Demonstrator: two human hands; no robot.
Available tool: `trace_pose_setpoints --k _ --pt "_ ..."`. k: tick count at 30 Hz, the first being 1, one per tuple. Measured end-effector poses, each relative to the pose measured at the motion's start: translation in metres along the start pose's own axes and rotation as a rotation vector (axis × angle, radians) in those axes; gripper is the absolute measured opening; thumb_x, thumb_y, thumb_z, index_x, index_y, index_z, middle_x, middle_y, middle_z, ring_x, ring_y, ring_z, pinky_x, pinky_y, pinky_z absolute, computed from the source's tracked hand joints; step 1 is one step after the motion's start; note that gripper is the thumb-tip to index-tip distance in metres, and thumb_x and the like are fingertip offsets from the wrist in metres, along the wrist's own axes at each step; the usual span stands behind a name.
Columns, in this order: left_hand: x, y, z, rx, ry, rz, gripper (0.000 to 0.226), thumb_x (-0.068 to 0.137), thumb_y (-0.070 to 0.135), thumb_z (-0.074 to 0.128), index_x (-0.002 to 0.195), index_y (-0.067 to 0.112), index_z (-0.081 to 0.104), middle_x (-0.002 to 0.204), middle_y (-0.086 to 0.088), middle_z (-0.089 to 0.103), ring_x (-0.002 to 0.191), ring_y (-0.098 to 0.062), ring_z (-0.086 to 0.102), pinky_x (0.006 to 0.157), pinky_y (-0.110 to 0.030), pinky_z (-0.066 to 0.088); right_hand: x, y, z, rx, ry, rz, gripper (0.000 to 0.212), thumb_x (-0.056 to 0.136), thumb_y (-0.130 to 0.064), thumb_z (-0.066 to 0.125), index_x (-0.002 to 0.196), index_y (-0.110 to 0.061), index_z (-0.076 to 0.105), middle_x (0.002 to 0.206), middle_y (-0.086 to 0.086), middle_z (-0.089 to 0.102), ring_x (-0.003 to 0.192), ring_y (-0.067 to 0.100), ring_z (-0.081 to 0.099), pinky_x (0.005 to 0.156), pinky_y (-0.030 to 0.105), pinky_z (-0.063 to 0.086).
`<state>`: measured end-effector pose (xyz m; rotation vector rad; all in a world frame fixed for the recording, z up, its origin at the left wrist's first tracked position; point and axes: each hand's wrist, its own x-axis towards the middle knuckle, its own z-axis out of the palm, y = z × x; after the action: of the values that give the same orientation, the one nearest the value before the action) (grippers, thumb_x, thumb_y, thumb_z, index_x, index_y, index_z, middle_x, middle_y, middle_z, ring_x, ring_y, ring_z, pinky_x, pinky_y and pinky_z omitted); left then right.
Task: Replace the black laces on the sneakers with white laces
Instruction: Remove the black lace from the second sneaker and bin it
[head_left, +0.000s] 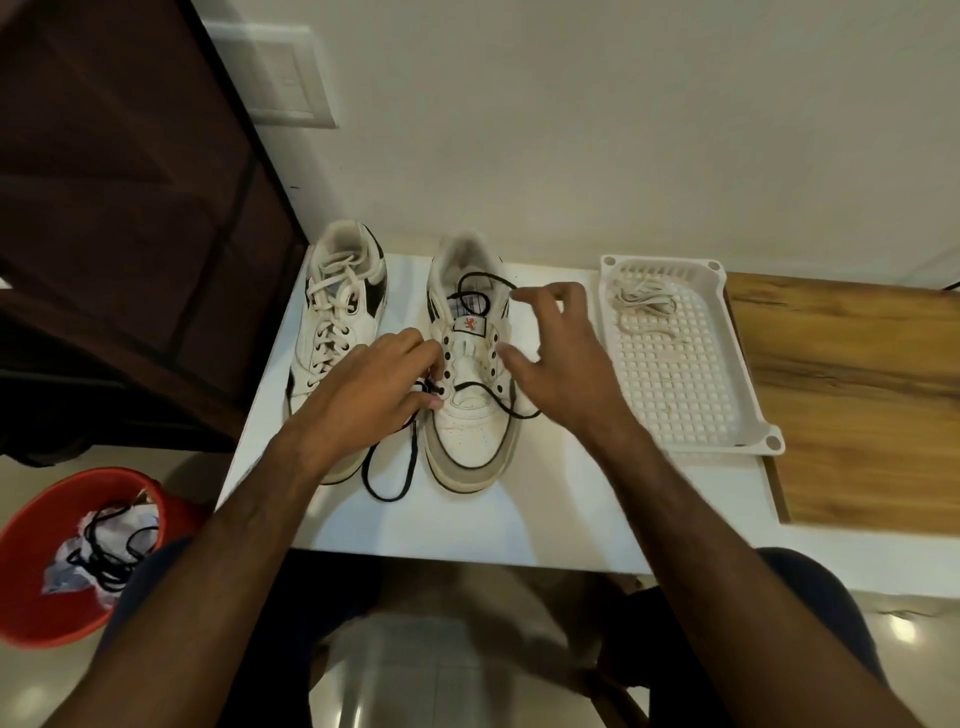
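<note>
Black lace (415, 457) is trailing loose from the right-hand sneaker (470, 364), standing mid-tabletop (597, 499) toe toward the near edge. From the head view, the left hand (379, 384) is pinching that lace at a lower eyelet, likely working it free, while the right hand (558, 353) is hovering with fingers spread, steadying the other side. Beside it, the other sneaker (340, 317) is already wearing white. Waiting in the white tray (748, 415) at the right edge is a white lace (644, 304); the red bucket (36, 613) on the floor is holding a discarded black lace (111, 556) and scraps.

No legible text, only blurred tongue label (469, 325).
</note>
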<state>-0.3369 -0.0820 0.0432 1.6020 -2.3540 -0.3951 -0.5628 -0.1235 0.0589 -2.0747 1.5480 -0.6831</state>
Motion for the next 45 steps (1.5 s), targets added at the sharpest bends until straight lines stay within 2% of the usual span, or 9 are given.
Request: trace_pose_setpoints --k 11,16,20,24,27,31,35,41,45 --pt "0.003 -0.014 0.01 -0.08 -0.059 0.012 0.025 0.101 0.043 0.051 0.092 0.023 0.064 0.098 0.011 0.054 0.092 -0.014 0.053 0.08 -0.042 0.047 -0.007 -0.01 0.036 -0.034 -0.16 0.217 0.024 0.097 -0.044 0.058 0.097 -0.022 0.048 0.086 -0.008 0.062 0.077 0.015 0.06 0.062 0.032 0.044" --pt "0.001 -0.012 -0.017 -1.036 0.268 -0.127 0.027 0.101 0.021 0.045 0.083 0.007 0.058 0.1 -0.007 0.075 0.097 -0.024 0.069 0.084 -0.037 0.047 0.0 -0.006 0.031 -0.022 -0.172 0.252 0.012 0.094 -0.03 0.053 0.095 -0.019 0.05 0.085 -0.005 0.063 0.074 0.018 0.059 0.061 0.032 0.042" --pt "-0.009 -0.017 -0.044 -1.622 0.649 -0.139 0.022 0.093 0.025 0.051 0.074 0.018 0.041 0.07 -0.002 0.059 0.056 -0.018 0.052 0.061 -0.031 0.046 0.001 -0.003 0.03 0.003 -0.186 0.258 0.011 0.094 -0.03 0.054 0.095 -0.02 0.05 0.083 -0.005 0.061 0.072 0.017 0.057 0.061 0.031 0.041" --pt "-0.001 -0.011 -0.025 -0.86 0.329 -0.317 0.02 0.096 0.038 0.061 0.094 0.022 0.049 0.072 0.011 0.052 0.053 -0.009 0.044 0.051 -0.03 0.037 0.001 -0.002 0.031 0.002 -0.177 0.255 0.011 0.093 -0.029 0.056 0.091 -0.02 0.051 0.081 -0.007 0.062 0.072 0.016 0.058 0.06 0.031 0.042" --pt "0.002 0.003 -0.008 -0.184 0.009 -0.204 0.036 0.096 0.052 0.061 0.117 0.03 0.043 0.077 0.013 0.048 0.063 -0.005 0.049 0.059 -0.032 0.042 0.002 -0.001 0.03 0.004 -0.171 0.269 0.017 0.092 -0.037 0.061 0.088 -0.022 0.054 0.08 -0.008 0.063 0.074 0.014 0.061 0.062 0.03 0.044" --pt "0.005 0.006 -0.004 0.139 -0.124 -0.115 0.032 0.097 0.058 0.052 0.1 0.027 0.059 0.091 0.012 0.052 0.079 -0.014 0.059 0.064 -0.032 0.041 0.004 0.001 0.027 -0.005 -0.175 0.295 0.024 0.091 -0.046 0.065 0.083 -0.026 0.056 0.077 -0.012 0.063 0.073 0.006 0.06 0.06 0.027 0.041" --pt "0.003 -0.005 -0.003 -0.457 -0.038 -0.109 0.034 0.095 0.049 0.063 0.074 0.023 0.063 0.085 0.007 0.051 0.075 -0.008 0.055 0.072 -0.03 0.046 0.006 0.001 0.026 -0.004 -0.181 0.289 0.023 0.09 -0.044 0.065 0.079 -0.026 0.055 0.074 -0.011 0.062 0.07 0.01 0.06 0.06 0.028 0.04" --pt "-0.005 -0.012 -0.042 -1.631 0.574 -0.096 0.036 0.103 0.029 0.049 0.07 0.021 0.06 0.083 0.0 0.064 0.067 -0.014 0.054 0.068 -0.032 0.043 0.007 0.003 0.026 -0.038 -0.159 0.26 0.023 0.089 -0.039 0.067 0.075 -0.024 0.056 0.07 -0.009 0.062 0.069 0.014 0.062 0.059 0.027 0.043" --pt "-0.005 -0.014 -0.036 -1.074 0.41 -0.335 0.035 0.094 0.047 0.057 0.072 0.021 0.045 0.057 0.003 0.047 0.045 -0.013 0.037 0.049 -0.038 0.025 0.006 0.003 0.026 -0.059 -0.156 0.244 0.021 0.088 -0.038 0.067 0.076 -0.023 0.057 0.072 -0.009 0.062 0.069 0.013 0.062 0.059 0.027 0.044"
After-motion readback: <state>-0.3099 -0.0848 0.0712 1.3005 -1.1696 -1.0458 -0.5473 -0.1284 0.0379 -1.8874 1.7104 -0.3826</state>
